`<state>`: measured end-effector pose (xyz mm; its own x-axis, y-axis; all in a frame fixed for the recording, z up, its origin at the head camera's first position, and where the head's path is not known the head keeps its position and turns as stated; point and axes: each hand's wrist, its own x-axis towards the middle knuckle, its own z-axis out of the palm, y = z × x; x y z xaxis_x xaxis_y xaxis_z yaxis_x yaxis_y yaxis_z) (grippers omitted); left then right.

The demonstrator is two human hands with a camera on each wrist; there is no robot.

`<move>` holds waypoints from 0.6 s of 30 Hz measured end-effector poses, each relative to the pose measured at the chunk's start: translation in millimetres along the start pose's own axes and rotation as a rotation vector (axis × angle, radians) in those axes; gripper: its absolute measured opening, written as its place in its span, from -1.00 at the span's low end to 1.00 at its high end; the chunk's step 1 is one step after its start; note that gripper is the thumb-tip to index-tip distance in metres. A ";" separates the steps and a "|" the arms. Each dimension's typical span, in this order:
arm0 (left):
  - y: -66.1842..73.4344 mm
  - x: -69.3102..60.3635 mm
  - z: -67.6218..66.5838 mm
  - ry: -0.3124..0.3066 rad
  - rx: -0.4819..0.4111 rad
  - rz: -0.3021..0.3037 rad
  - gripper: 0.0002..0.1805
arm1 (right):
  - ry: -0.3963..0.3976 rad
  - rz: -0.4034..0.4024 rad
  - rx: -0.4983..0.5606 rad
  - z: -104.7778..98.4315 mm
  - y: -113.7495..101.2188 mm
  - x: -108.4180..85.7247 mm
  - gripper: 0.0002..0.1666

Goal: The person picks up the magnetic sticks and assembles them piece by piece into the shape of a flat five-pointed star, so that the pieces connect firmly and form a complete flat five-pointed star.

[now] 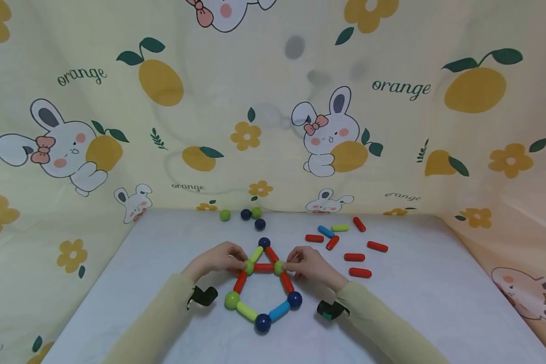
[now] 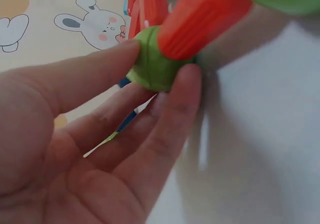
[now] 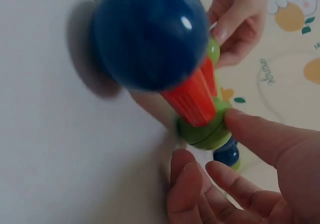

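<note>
A closed figure of magnetic rods and balls lies on the table, a triangle sharing its red rod (image 1: pixel 264 268) with a larger five-sided shape. My left hand (image 1: pixel 223 259) pinches the left green ball (image 2: pixel 155 66) between thumb and fingers, where a red rod (image 2: pixel 202 21) joins it. On the other side my right hand (image 1: pixel 311 265) holds the right green ball (image 3: pixel 205 131), thumb against it and fingertips close below. A dark blue ball (image 1: pixel 264 242) tops the triangle. Nearer me are another green ball (image 1: pixel 232 300) and two dark blue balls, one at the bottom (image 1: pixel 263 323) and one at right (image 3: pixel 150 33).
Loose green (image 1: pixel 225 215) and dark blue balls (image 1: pixel 260 224) lie at the table's back edge. Several red rods (image 1: pixel 360 273), a blue rod (image 1: pixel 326 231) and a yellow-green rod (image 1: pixel 339 228) are scattered at the back right. A printed curtain (image 1: pixel 264 167) hangs behind the table.
</note>
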<state>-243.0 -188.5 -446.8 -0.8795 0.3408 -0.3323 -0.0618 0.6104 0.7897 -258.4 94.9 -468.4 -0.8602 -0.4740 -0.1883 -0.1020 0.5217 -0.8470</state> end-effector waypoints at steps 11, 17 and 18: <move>-16.3 -13.4 9.3 0.120 -0.119 0.001 -0.74 | -0.186 -0.067 -0.051 -12.5 -6.0 -34.4 -0.59; -21.3 -14.2 10.3 0.166 -0.164 -0.034 -0.73 | -0.095 -0.126 -0.088 -37.0 2.4 -40.5 -0.58; -21.5 -13.6 10.1 0.169 -0.162 -0.037 -0.73 | -0.051 -0.125 -0.103 -45.1 4.4 -38.4 -0.58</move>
<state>-224.9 -199.1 -464.5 -0.9409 0.1876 -0.2820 -0.1582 0.4925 0.8558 -248.4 147.4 -442.5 -0.8111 -0.5740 -0.1123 -0.2593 0.5250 -0.8107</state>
